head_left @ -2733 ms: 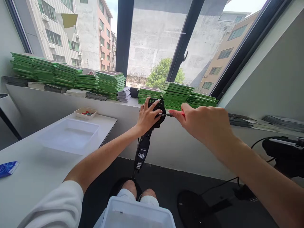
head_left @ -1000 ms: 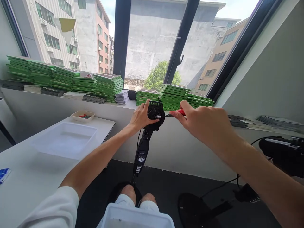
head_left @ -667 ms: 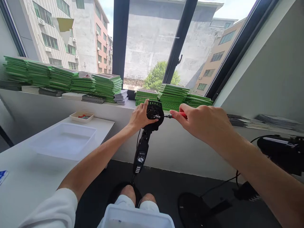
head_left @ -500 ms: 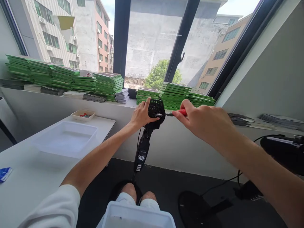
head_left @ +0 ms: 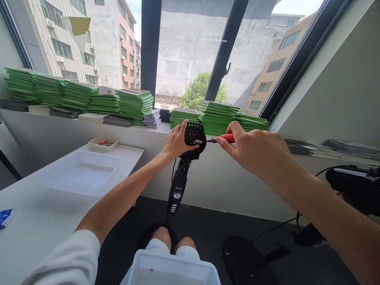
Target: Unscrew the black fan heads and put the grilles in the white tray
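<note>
The round black head of a stand fan (head_left: pixel 195 127), with no blades or grille on it, faces me at the top of a black post (head_left: pixel 177 190) with a dial and buttons. My left hand (head_left: pixel 177 143) is closed round its left side, the thumb reaching across the front near a silvery shaft (head_left: pixel 197 142). Between the fingers of my right hand (head_left: pixel 252 148) is a red-handled screwdriver (head_left: pixel 228 137), its blade pointing left at the shaft. Whether the tip touches the shaft I cannot tell.
A pale tray (head_left: pixel 175 273) rests on my lap. On the white table (head_left: pixel 23 221) at left stand a translucent tub (head_left: pixel 83 190) and a small dish (head_left: pixel 103 148) of coloured bits. Green stacks (head_left: pixel 218 118) line the windowsill. A black round base (head_left: pixel 237 257) stands on the floor at right.
The whole view has shifted slightly. Both hands keep their hold on the fan head and the screwdriver; the right hand's grip looks very slightly changed.
</note>
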The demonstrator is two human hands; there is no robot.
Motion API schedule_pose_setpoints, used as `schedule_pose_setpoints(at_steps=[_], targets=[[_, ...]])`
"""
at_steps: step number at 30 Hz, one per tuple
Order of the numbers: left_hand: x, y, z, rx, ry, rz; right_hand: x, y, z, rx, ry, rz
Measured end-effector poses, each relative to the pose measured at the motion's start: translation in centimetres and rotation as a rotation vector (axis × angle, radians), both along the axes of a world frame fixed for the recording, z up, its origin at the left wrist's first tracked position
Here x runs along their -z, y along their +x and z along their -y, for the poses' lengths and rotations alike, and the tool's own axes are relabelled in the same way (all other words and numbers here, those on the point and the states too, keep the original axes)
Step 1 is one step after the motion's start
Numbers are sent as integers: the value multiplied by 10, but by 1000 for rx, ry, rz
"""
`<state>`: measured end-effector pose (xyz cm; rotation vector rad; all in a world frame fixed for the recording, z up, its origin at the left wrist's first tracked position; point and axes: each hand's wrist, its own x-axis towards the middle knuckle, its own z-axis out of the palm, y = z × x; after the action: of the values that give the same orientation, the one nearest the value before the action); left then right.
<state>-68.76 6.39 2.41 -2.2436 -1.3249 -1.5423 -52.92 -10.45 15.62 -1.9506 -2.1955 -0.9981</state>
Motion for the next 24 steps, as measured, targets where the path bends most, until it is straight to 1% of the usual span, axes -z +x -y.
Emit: schedule_pose_setpoints(at_steps=[1,2,4,5,6,8,9,12,13,16,17,19,20,23,24], targets=[[0,0,0,-1,1,-3,0,0,-1,10,30,18],[0,0,0,-4,1,-7,1,1,-2,-7,24,1],[0,0,0,-8,3,-13,2,4,-5,-76,-43,-84],[0,0,0,-8,4,-14,2,5,-7,-92,-49,-110],[0,0,0,-6,5,-13,3,6,-8,-90,-22,-106],[1,0,0,-1,5,-8,4,8,-9,-60,91,-57],[1,0,1,0,3,-6,4,9,-9,-65,113,-50],[0,1,2,0,-1,-1,4,11,-9,-152,1,-118],[0,1,2,-1,-2,2,4,11,-10,-153,-1,-117],[0,0,3,-3,-6,5,3,13,-10,-58,104,-56],[0,0,3,-3,-8,5,3,14,-10,-55,84,-71],[0,0,3,-3,-8,4,4,13,-10,-102,-27,-149],[0,0,3,-2,-7,4,4,13,-9,-114,-45,-167],[-1,0,3,1,-5,-1,5,10,-8,-45,64,-68],[-1,0,3,1,-8,-3,5,10,-7,-35,68,-46]])
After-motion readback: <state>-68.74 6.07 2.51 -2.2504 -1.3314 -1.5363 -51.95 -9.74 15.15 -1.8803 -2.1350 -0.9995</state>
